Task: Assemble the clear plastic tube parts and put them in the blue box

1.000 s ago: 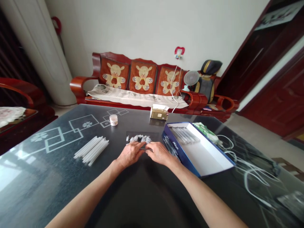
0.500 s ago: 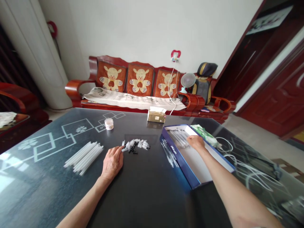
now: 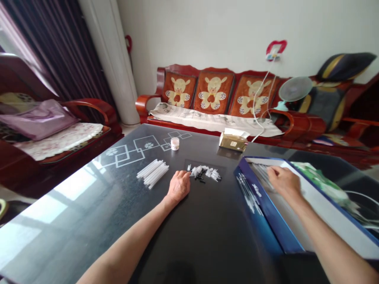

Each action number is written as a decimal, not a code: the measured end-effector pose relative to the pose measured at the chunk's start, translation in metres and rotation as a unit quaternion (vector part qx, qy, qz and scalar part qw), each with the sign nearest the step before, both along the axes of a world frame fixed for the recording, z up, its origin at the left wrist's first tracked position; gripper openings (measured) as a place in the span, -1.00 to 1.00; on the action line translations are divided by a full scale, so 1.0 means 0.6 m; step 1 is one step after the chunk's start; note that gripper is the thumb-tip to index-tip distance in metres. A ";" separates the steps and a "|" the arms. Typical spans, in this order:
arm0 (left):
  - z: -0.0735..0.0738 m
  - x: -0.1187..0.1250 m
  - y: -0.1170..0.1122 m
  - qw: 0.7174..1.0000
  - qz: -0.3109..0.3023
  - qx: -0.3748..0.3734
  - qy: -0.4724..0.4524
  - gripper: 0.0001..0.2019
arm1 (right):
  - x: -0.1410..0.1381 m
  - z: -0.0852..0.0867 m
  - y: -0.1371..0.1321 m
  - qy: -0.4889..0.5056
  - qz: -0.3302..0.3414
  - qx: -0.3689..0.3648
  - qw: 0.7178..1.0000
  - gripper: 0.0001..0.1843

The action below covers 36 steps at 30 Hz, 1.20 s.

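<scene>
My left hand (image 3: 179, 185) lies flat on the dark glass table (image 3: 207, 236), fingers stretched out, its fingertips next to a small heap of white and black caps (image 3: 205, 173). My right hand (image 3: 283, 180) is inside the blue-rimmed white box (image 3: 268, 207), fingers curled down on a bunch of thin clear tubes (image 3: 261, 172) at the box's far end. Whether it grips any tube is hidden. A bundle of white tubes (image 3: 152, 173) lies left of my left hand.
A small round jar (image 3: 175, 143) and a brown tissue box (image 3: 233, 141) stand at the table's far side. A green packet (image 3: 321, 184) and white cables lie right of the box. A wooden sofa (image 3: 213, 106) and an armchair (image 3: 59, 134) surround the table.
My right hand left the cap heap and reached into the box onto the clear tubes. My left hand stayed by the caps. The view swung to the left.
</scene>
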<state>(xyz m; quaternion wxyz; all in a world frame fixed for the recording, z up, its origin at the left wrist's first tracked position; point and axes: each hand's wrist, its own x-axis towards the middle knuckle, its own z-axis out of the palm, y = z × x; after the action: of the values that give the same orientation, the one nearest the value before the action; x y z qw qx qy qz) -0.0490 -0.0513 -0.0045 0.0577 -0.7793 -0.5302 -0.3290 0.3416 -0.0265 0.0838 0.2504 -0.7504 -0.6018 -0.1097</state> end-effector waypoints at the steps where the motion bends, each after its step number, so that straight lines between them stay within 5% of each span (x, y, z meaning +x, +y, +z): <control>1: 0.000 0.001 0.000 1.000 0.003 -0.006 0.005 -0.72 | -0.029 -0.001 -0.009 0.004 0.050 0.046 0.998 -0.67; 5: 0.014 0.000 -0.009 0.999 -0.001 -0.030 0.043 -0.71 | -0.168 -0.034 -0.062 0.050 0.234 0.088 0.967 -0.70; 10: 0.057 -0.062 -0.022 0.988 0.110 -0.040 0.101 -0.67 | -0.263 -0.120 -0.117 0.070 0.322 0.017 0.944 -0.70; 13: 0.076 -0.120 -0.024 0.968 0.195 -0.090 0.128 -0.78 | -0.268 -0.152 -0.126 0.065 0.314 0.022 0.947 -0.71; 17: 0.084 -0.157 -0.024 0.945 0.222 -0.174 0.164 -0.79 | -0.265 -0.160 -0.124 0.051 0.308 0.032 0.949 -0.73; 36: 0.089 -0.127 -0.033 0.926 0.240 -0.247 0.152 -0.74 | -0.274 -0.150 -0.130 0.047 0.289 0.023 0.956 -0.74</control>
<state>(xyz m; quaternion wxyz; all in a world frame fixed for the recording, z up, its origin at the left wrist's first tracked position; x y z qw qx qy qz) -0.1254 -0.0710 0.0488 0.0204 -0.6589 -0.7508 -0.0412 0.1775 -0.1045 -0.0060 0.3166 -0.5430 -0.7777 -0.0109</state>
